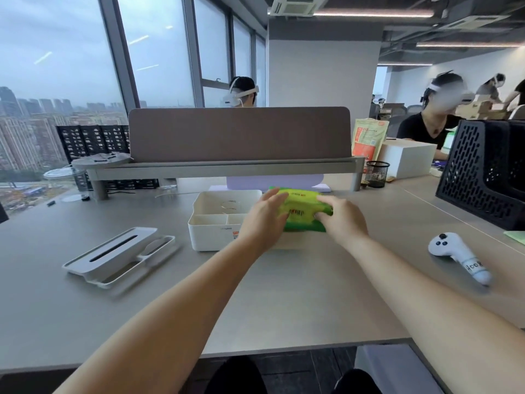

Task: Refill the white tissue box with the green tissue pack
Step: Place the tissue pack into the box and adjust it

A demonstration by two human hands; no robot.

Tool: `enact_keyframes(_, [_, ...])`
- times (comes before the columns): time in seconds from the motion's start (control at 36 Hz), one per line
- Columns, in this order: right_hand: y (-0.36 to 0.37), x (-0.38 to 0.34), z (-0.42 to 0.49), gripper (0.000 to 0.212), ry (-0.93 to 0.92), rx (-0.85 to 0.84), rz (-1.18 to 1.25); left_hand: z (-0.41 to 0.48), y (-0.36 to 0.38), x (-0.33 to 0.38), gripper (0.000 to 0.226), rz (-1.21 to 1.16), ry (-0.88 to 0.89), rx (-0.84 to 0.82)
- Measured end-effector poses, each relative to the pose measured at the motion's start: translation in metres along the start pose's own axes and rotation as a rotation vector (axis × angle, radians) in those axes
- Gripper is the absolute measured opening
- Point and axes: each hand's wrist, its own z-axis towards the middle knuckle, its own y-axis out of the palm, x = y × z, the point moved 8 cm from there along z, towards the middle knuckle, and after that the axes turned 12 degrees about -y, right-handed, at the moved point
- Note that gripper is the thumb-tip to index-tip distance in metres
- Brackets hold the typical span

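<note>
The white tissue box (pixel 211 233) stands open on the desk in front of me, its large compartment and smaller front compartments showing. Its white lid (pixel 118 255) with a long slot lies flat to the left. The green tissue pack (pixel 302 209) is held just over the box's right end, tilted toward me. My left hand (pixel 262 220) grips the pack's left side and my right hand (pixel 341 220) grips its right side. The right part of the box is hidden behind my hands and the pack.
A white controller (pixel 457 255) lies on the desk at right. A black mesh file rack (pixel 483 174) stands far right. A grey monitor shelf (pixel 227 167) and partition run behind the box, with a mesh pen cup (pixel 377 174) and white carton (pixel 409 160) beside. People sit beyond.
</note>
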Motion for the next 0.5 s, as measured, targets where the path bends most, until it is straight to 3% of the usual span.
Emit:
enact_keyframes(0.22, [0.03,-0.066,0.036,0.043,-0.113,0.016,0.071,0.025,-0.055,-0.041,0.049,0.054,-0.017,0.117])
enact_keyframes(0.5, [0.098,-0.103,0.067,0.042,-0.197,-0.085,0.047,0.038,-0.068,-0.113,0.051,0.08,-0.082,0.098])
